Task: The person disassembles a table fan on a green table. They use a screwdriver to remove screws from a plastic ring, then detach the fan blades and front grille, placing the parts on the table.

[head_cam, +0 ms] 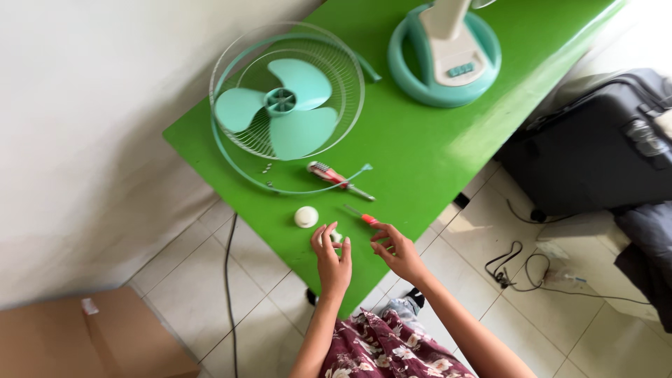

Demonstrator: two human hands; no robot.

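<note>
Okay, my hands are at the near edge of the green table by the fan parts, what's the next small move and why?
Probably close the left hand on the small white piece under its fingertips. That piece lies right at the fingers, while the right hand is empty beside the small red screwdriver, and the white cap lies apart on the green table.

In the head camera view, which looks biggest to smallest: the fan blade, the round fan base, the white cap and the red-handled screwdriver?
1. Round fan base and fan blade: they look about alike, so I won't rank them.
2. Red-handled screwdriver.
3. White cap, smallest.
</note>
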